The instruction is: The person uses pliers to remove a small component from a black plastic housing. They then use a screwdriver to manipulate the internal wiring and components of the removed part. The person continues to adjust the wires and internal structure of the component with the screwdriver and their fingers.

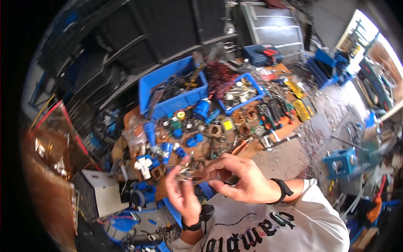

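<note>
In front of my chest, above the table's near edge, my left hand (185,200) holds a small shiny metal ring-shaped fitting (184,172) upright between thumb and fingers. My right hand (247,179) comes in from the right with its fingers curled toward the thumb. A thin, brownish piece (199,174) runs from its fingertips to the fitting; blur hides what kind of thing it is. Just beyond the hands on the wooden table lie blue pipe fittings (166,153), a white branched pipe fitting (144,164) and orange-handled pliers (240,147).
A large blue bin (174,106) of metal scrap and a smaller blue tray (230,111) of metal parts stand at the back, with reddish wire (221,77) between. Several hand tools (272,110) cover the table's right. A blue machine (338,164) stands on the floor at right.
</note>
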`<state>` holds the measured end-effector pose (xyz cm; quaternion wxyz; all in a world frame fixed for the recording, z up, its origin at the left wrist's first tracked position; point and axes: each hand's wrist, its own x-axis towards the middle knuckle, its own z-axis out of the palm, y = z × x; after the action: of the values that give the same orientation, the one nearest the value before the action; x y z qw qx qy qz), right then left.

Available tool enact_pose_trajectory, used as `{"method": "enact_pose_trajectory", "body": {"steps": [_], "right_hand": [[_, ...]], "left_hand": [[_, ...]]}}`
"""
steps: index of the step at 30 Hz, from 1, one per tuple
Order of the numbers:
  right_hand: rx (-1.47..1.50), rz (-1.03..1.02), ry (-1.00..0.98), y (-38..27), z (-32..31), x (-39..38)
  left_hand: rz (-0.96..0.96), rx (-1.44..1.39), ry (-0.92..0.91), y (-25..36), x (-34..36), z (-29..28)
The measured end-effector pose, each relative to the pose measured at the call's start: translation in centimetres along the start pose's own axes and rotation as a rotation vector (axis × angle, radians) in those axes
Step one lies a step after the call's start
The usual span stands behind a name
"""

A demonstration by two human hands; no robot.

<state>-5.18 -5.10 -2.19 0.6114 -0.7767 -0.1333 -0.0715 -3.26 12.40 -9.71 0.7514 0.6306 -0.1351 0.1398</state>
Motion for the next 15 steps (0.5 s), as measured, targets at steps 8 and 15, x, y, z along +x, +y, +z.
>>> {"method": "enact_pose_trajectory", "body": {"steps": [8,15], "right_hand": [[-0.251,0.207,0.216,4.8,-9.0,-5.6],[-0.287,0.47,0.659,12.0,-21.4,-12.9]], "left_hand": [[-0.611,-0.318,0.131,-6.5,-0.4,-2.8],[-0.714,-0.21,0.103,-9.9,-0.5,1.2]]}}
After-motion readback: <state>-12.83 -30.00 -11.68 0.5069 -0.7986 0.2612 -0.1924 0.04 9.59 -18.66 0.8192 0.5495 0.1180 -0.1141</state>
